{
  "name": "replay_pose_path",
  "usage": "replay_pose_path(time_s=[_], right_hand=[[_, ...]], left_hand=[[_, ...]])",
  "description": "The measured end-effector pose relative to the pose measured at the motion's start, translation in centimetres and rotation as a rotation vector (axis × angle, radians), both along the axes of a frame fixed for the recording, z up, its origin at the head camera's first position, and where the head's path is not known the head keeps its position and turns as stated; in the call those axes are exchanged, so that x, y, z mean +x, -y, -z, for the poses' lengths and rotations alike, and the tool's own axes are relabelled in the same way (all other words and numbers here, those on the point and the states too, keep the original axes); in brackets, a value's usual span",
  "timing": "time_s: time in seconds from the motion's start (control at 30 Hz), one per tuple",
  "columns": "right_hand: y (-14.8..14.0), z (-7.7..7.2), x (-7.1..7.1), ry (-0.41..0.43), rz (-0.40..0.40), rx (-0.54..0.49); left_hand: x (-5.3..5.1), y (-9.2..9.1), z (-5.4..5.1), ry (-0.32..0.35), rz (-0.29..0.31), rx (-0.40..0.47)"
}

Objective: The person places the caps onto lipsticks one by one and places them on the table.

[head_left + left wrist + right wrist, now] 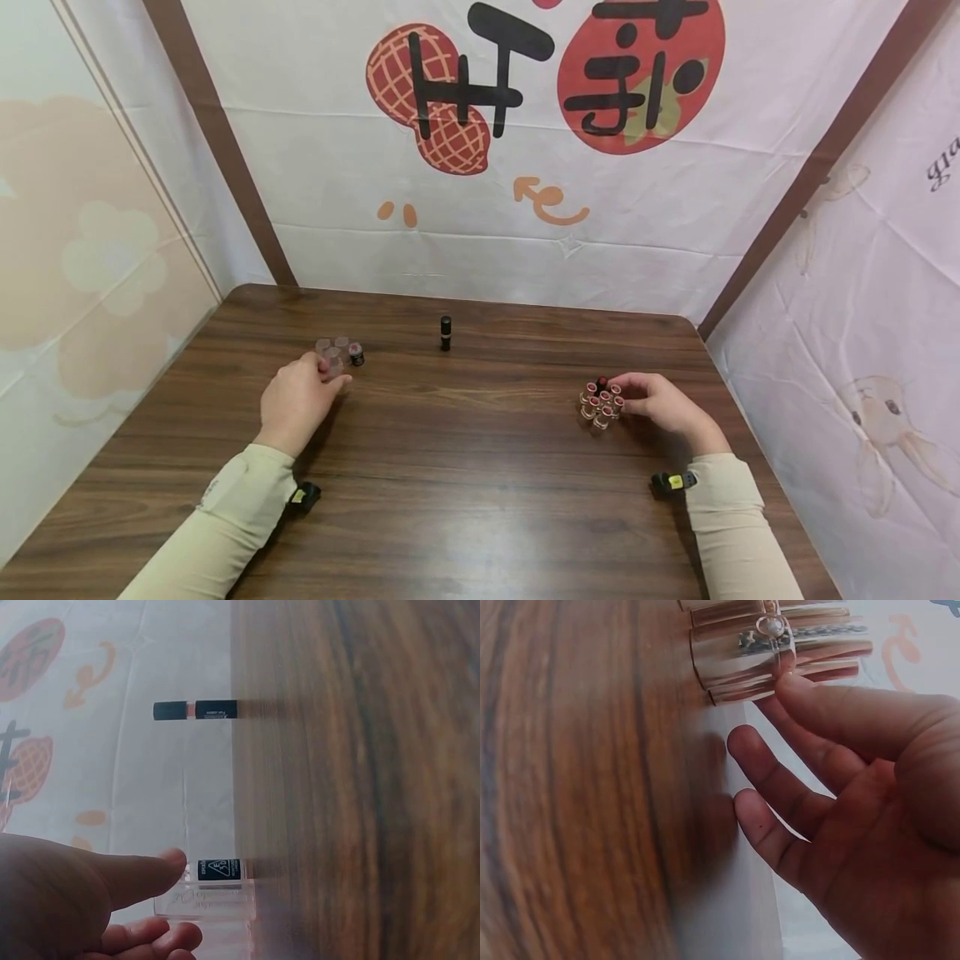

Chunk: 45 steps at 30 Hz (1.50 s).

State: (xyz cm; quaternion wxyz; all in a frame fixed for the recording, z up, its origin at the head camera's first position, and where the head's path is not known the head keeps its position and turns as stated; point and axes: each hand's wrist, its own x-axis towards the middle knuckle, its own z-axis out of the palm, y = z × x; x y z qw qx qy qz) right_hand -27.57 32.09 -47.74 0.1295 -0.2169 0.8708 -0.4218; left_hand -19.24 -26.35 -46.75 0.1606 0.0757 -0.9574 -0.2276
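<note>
On the left of the table my left hand (296,400) has its thumb and curled fingers on either side of a small clear plastic cup (202,900). Other clear cups (342,342) and a small jar with a black label (356,355) stand close by. Toward the right, my right hand (663,404) pinches the edge tube of a cluster of gold lipstick tubes (602,414) with red tops. Thumb and index finger meet a gold tube with a pearl ornament (774,628) in the right wrist view; the other fingers (769,769) are loosely bent.
A black lipstick tube (446,333) stands upright near the table's back edge. Another black item with a red top (602,383) is behind the gold cluster. Printed cloth walls (480,250) border the brown wooden table (450,500).
</note>
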Motion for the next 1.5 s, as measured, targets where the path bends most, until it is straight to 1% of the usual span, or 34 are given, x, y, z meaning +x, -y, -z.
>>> replay_pose_path(time_s=[0.23,0.4,0.6,0.87,1.0,1.07,1.1,1.23,1.3,1.33,1.43,1.5], right_hand=[[0.2,0.3,-0.2,-0.036,-0.015,0.008],[0.3,0.1,-0.2,-0.028,-0.004,0.022],[0.4,0.2,-0.1,-0.015,0.003,0.017],[0.5,0.4,-0.1,-0.023,-0.011,0.029],[0.6,0.4,-0.1,-0.027,-0.006,0.035],[0.7,0.3,-0.1,-0.035,-0.002,0.047],[0.9,-0.1,0.1,-0.037,-0.005,0.05],[1.0,0.0,0.1,-0.053,-0.006,0.062],[0.9,0.2,0.1,-0.061,-0.006,0.062],[0.7,0.7,-0.2,-0.064,0.001,0.062],[0.5,0.9,-0.2,-0.077,0.01,0.063],[0.5,0.8,-0.2,-0.07,0.028,0.049]], left_hand=[[-0.1,0.0,0.0,0.023,0.002,0.016],[-0.2,-0.1,-0.1,0.037,0.002,0.016],[-0.2,-0.2,-0.5,0.043,-0.002,0.009],[0.0,-0.7,-1.1,0.028,0.026,0.002],[0.2,-1.1,-1.7,0.002,0.042,-0.002],[0.3,-1.3,-1.9,-0.022,0.048,-0.001],[0.4,-1.5,-2.1,-0.034,0.054,0.001],[0.5,-2.1,-2.7,-0.076,0.086,0.014],[0.5,-2.4,-3.1,-0.078,0.11,0.02],[0.5,-2.5,-3.2,-0.075,0.122,0.025],[0.3,-3.0,-3.6,-0.062,0.168,0.05],[0.2,-3.4,-3.8,-0.06,0.204,0.07]])
